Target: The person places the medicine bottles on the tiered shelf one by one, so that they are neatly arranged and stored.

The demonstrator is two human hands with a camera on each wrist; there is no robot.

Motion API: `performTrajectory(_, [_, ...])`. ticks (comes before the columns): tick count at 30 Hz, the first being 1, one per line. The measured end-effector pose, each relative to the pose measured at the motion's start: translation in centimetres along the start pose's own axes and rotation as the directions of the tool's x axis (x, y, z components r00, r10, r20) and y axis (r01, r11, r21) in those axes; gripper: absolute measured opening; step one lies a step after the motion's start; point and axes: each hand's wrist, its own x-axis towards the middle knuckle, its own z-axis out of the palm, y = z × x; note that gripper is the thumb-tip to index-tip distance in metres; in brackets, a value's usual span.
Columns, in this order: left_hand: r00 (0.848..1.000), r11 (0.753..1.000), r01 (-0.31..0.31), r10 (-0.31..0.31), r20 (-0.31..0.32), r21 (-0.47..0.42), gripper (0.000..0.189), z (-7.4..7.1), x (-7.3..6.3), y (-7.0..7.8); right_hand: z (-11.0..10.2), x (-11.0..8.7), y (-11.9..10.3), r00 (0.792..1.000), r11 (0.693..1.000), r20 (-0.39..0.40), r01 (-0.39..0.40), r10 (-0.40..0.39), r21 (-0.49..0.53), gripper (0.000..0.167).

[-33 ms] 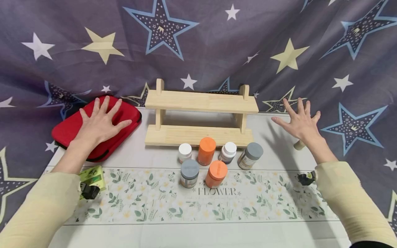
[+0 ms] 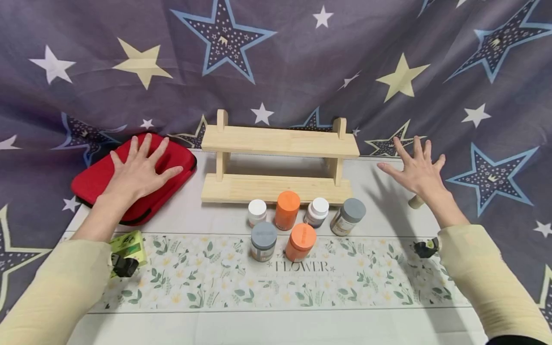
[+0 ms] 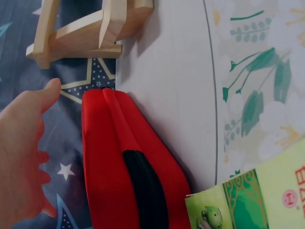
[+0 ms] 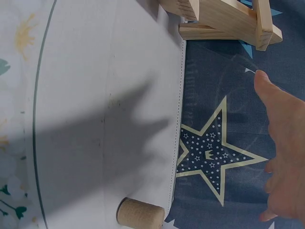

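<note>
My left hand (image 2: pixel 140 175) hovers over a red zippered case (image 2: pixel 172 165), fingers spread and holding nothing. In the left wrist view a gap shows between that hand and the case. My right hand (image 2: pixel 417 170) is raised at the back right, its fingers also spread with nothing in them. Below it, partly hidden by the wrist in the head view, a tan cork-like cylinder (image 4: pixel 140 213) lies on the table. Between the hands stand several capped bottles: two with orange lids (image 2: pixel 287 210), two with grey lids (image 2: pixel 264 241) and two with white lids (image 2: pixel 257 211).
A two-tier wooden shelf (image 2: pixel 278 141) stands at the back, just behind the bottles. Beside the left wrist lies a green and yellow printed packet (image 2: pixel 137 248). A floral runner (image 2: pixel 194 278) crosses the white table, and a dark star-patterned cloth (image 2: pixel 293 57) hangs behind.
</note>
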Motion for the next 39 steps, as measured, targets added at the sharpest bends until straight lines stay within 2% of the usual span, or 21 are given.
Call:
performTrajectory(10, [0.998, 0.999, -0.015, 0.012, -0.056, -0.050, 0.093, 0.2, -0.2, 0.4, -0.6, -0.5, -0.5, 0.999, 0.998, -0.043, -0.002, 0.005, 0.061, 0.095])
performTrajectory(16, [0.996, 0.991, -0.012, 0.001, -0.086, -0.135, 0.093, 0.4, -0.9, 1.6, -0.8, -1.0, -0.9, 0.993, 0.988, -0.121, 0.007, 0.012, 0.153, 0.093])
performTrajectory(20, [0.991, 0.982, -0.030, 0.005, -0.136, -0.185, 0.092, 0.6, -1.5, 2.3, -0.6, -1.5, -1.1, 0.983, 0.968, -0.182, 0.022, 0.024, 0.251, 0.088])
performTrajectory(25, [0.981, 0.958, -0.061, 0.006, -0.193, -0.280, 0.089, 1.1, -2.2, 3.5, -0.4, -2.1, -1.8, 0.977, 0.923, -0.210, 0.051, 0.033, 0.381, 0.081])
performTrajectory(28, [0.979, 0.928, -0.069, -0.008, -0.205, -0.365, 0.086, 1.6, -2.5, 4.3, -0.3, -2.4, -2.3, 0.971, 0.893, -0.237, 0.089, 0.021, 0.442, 0.077])
performTrajectory(31, [0.980, 0.887, -0.074, -0.020, -0.200, -0.457, 0.082, 2.1, -2.8, 5.1, 0.0, -2.7, -3.0, 0.967, 0.846, -0.255, 0.131, 0.007, 0.518, 0.072])
performTrajectory(35, [0.984, 0.805, -0.097, -0.012, -0.180, -0.586, 0.075, 2.9, -3.1, 6.2, 0.5, -3.3, -3.8, 0.969, 0.765, -0.246, 0.164, -0.008, 0.623, 0.063])
performTrajectory(39, [0.989, 0.730, -0.104, 0.005, -0.147, -0.675, 0.071, 3.8, -3.3, 6.9, 1.0, -4.0, -4.3, 0.968, 0.689, -0.241, 0.220, -0.068, 0.691, 0.056])
